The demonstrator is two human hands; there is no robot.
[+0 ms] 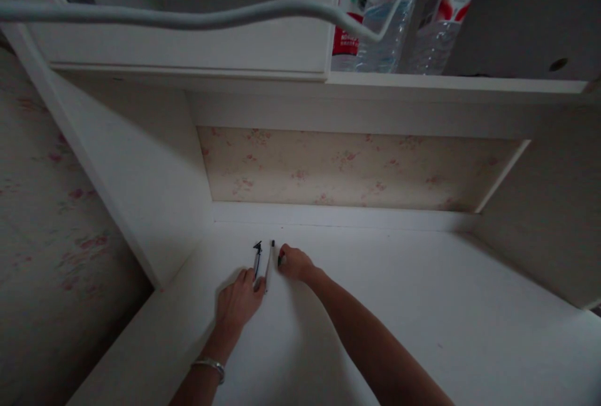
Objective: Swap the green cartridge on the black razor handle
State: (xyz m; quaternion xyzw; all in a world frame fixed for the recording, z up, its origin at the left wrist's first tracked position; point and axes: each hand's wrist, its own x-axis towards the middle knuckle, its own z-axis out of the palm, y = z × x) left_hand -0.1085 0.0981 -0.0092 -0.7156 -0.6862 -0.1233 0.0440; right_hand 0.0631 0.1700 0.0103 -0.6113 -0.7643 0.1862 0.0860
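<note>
My left hand, with a silver bangle at the wrist, rests on the white desktop. Its fingers and thumb close round the lower end of a slim pen with a dark top. Just right of that lies a second thin, pale pen with a black end, its lower part beside my left thumb. On the other side of it, my right hand is curled closed near the desktop. A short dark end shows at its fingertips; the rest of what it holds is hidden.
White side panels border the desk, with floral wallpaper behind. Overhead is a cabinet shelf holding plastic bottles. A pale bent rod or cable crosses the upper view.
</note>
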